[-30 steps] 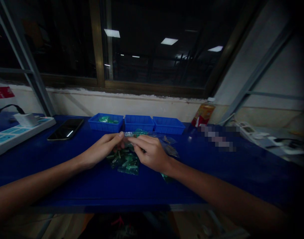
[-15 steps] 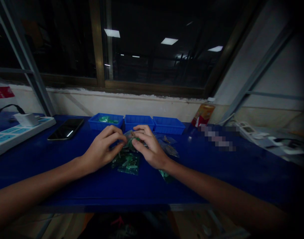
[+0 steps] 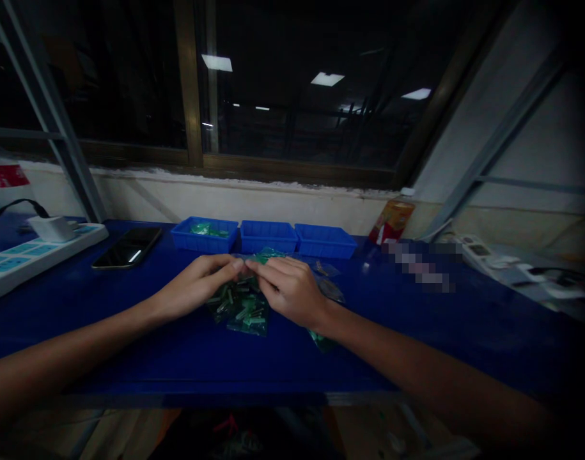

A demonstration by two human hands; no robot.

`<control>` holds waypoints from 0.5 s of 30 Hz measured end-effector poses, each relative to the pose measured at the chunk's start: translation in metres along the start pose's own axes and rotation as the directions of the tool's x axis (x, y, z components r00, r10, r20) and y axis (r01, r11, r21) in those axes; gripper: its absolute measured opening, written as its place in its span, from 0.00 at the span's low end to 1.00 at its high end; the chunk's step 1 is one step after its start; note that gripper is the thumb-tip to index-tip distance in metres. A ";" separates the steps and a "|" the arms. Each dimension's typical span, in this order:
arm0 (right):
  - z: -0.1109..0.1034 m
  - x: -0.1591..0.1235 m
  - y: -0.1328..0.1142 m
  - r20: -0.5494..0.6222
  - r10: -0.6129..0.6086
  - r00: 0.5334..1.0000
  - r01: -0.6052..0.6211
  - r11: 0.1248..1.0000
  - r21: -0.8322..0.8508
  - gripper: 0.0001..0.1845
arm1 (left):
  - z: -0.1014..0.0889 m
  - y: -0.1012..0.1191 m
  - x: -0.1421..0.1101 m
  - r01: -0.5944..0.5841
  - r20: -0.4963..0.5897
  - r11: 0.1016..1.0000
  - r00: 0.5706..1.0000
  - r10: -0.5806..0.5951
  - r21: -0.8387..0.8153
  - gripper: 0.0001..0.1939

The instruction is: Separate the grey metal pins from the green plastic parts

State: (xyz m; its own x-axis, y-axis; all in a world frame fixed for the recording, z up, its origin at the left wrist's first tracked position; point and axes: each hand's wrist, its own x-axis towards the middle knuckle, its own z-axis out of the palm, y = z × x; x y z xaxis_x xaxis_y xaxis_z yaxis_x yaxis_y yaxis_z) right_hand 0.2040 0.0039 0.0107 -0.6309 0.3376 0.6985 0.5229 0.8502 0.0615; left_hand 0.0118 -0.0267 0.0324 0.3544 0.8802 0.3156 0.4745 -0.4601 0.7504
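From my remote seat I see the dark blue worktop (image 3: 177, 364), a row of three blue trays (image 3: 268, 238) along its back. In front of them, the left hand (image 3: 206, 278) and right hand (image 3: 295, 287) meet, fingertips pinched, as best this dimness shows, on a clear bag (image 3: 239, 257). Just nearer, a greenish packet (image 3: 248, 319) lies flat, small pale pieces (image 3: 257, 313) inside.

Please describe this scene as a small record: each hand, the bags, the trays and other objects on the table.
Left hand: at bags of green pieces; grip unclear
Right hand: almost touching the left; grip unclear
Blue trays: three in a row; the left one holds green contents
Phone: flat, left of trays
Power strip: far left
Bottle: right of trays
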 end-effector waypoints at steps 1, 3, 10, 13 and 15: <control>0.000 0.000 0.001 0.015 -0.028 0.999 0.028 0.999 -0.024 0.16 | 0.001 -0.002 0.001 0.053 -0.008 0.995 0.999 -0.054 -0.080 0.18; 0.000 0.000 0.000 0.032 -0.068 0.997 0.068 0.998 -0.001 0.19 | 0.002 -0.005 0.003 0.116 -0.007 0.974 0.993 -0.120 -0.193 0.15; -0.005 0.005 -0.006 0.031 0.154 0.988 -0.156 0.925 0.346 0.13 | -0.001 -0.010 0.006 0.026 -0.146 0.987 0.988 -0.050 -0.160 0.10; -0.006 0.009 -0.006 0.134 0.296 0.946 -0.323 0.811 0.487 0.10 | -0.003 -0.009 0.003 -0.089 -0.168 0.995 0.981 0.096 0.046 0.07; -0.004 0.011 -0.004 0.241 0.366 0.899 -0.436 0.688 0.581 0.16 | -0.001 -0.008 0.000 -0.205 -0.095 0.953 0.968 0.231 0.224 0.05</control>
State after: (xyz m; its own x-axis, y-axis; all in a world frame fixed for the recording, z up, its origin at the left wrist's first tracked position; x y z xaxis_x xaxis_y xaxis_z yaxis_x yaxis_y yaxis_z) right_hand 0.1972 0.0024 0.0211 -0.5143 0.7119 0.4782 0.3015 0.6721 -0.6763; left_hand 0.0068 -0.0225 0.0269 0.3759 0.7571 0.5343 0.5602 -0.6450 0.5198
